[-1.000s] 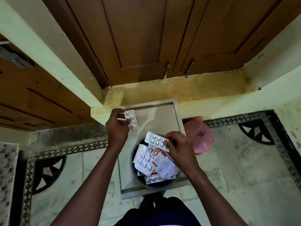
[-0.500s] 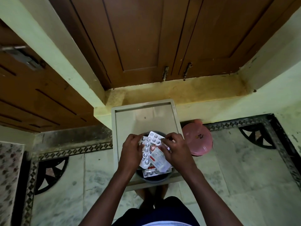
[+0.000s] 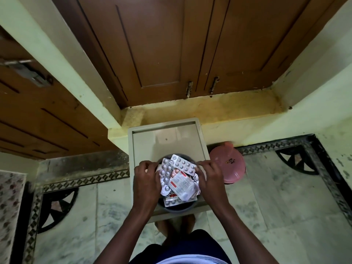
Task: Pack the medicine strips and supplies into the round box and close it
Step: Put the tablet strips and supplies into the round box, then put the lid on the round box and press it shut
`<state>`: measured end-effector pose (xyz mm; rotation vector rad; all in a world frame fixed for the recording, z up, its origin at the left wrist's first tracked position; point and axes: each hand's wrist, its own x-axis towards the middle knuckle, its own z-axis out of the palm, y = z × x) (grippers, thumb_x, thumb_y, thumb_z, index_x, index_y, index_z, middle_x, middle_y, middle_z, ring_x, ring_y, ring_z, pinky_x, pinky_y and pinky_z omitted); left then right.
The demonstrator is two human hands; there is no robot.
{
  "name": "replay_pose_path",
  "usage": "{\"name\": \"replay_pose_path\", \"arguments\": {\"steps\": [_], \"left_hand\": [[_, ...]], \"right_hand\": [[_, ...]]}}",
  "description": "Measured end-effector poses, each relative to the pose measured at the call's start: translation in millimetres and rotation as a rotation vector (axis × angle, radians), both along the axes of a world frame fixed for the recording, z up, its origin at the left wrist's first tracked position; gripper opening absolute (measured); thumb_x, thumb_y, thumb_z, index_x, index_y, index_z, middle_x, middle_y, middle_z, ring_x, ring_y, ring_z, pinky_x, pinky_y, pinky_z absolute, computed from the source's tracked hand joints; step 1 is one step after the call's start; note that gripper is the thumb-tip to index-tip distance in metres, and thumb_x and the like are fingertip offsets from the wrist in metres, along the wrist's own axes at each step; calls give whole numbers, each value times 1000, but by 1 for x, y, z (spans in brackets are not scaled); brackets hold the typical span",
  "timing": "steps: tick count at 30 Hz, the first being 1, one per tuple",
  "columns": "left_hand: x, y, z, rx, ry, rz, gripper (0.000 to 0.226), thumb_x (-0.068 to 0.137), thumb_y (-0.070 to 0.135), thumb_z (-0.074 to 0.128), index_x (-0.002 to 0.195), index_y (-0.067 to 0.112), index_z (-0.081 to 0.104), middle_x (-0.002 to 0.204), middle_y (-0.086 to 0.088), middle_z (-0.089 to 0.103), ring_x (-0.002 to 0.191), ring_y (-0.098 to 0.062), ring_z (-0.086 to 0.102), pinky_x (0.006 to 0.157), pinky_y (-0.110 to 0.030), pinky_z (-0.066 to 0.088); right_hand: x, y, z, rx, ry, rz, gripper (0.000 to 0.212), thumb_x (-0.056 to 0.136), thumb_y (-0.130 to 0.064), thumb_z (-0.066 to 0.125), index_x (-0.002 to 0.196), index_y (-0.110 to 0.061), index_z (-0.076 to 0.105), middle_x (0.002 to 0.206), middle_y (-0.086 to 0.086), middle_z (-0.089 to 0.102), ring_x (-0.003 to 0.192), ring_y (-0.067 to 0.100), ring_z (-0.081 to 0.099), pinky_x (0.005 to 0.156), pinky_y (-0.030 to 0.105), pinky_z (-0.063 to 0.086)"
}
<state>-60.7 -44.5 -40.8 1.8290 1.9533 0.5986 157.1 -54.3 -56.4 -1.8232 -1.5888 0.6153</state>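
Round box (image 3: pixel 177 208), dark, sits on the near end of a pale grey bench (image 3: pixel 165 138) with a raised rim. Box is open and heaped above its rim with medicine strips (image 3: pixel 183 164): silver blister strips on the far and left parts of the heap, a white packet with red print (image 3: pixel 181 184) on top at the middle.

Left hand (image 3: pixel 146 180) at the box's left side, fingers curled in against the strips there. Right hand (image 3: pixel 208 176) at the box's right side, fingers curled over the edge of the heap. Whether either hand pinches a particular strip, cannot tell.

Pink lid (image 3: pixel 227 164) lies on the floor just right of the box, beside the bench, apart from both hands.
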Motion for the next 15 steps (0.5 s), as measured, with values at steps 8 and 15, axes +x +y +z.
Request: {"name": "replay_pose_path", "arguments": {"steps": [8,15], "left_hand": [[-16,-22,-16,-237,-7,60,15,100,19,50,109,13,61,103,-8,63,91,-31,63,74,-44,54],[-22,-7,-17,-293,100,38,16,98,9,53,87,4,65,87,-15,66,80,-35,65,62,-33,38]], "right_hand": [[10,-25,-20,-235,145,-151,18,97,-2,56,103,-5,73,96,9,72,90,24,63,79,33,45],[14,-22,-25,-311,234,-202,20,99,-2,55,90,-10,71,82,6,71,76,22,61,70,35,44]]}}
